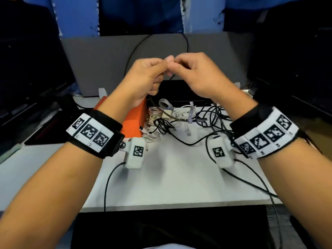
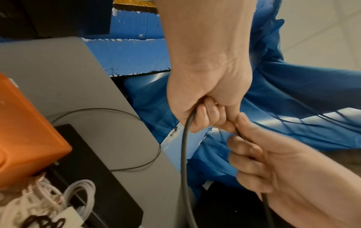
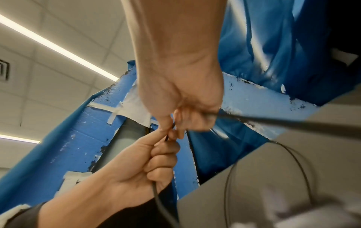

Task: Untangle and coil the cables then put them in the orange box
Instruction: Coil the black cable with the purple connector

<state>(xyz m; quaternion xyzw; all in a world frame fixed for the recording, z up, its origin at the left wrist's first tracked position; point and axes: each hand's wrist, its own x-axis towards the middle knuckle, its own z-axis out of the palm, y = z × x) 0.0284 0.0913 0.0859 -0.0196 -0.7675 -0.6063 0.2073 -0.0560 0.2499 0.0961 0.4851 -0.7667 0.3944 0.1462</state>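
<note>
Both hands are raised above the table and meet fingertip to fingertip. My left hand (image 1: 152,74) (image 2: 205,98) curls round a thin black cable (image 2: 184,146) that hangs down from its fist. Beside it, my right hand (image 1: 186,69) (image 3: 181,104) pinches the same black cable (image 3: 293,123), which runs off taut to the right in the right wrist view. A loop of this cable (image 1: 136,49) arcs up in front of the grey partition. The orange box (image 1: 133,123) (image 2: 25,131) stands under my left forearm. A tangled pile of black, white and grey cables (image 1: 179,121) lies to its right.
A black box (image 1: 181,92) sits behind the cable pile, against the grey partition (image 1: 100,60). Dark monitors flank the white table (image 1: 170,180) on both sides. A black pad (image 1: 161,229) lies at the near edge. The wrist cameras' cords trail across the table.
</note>
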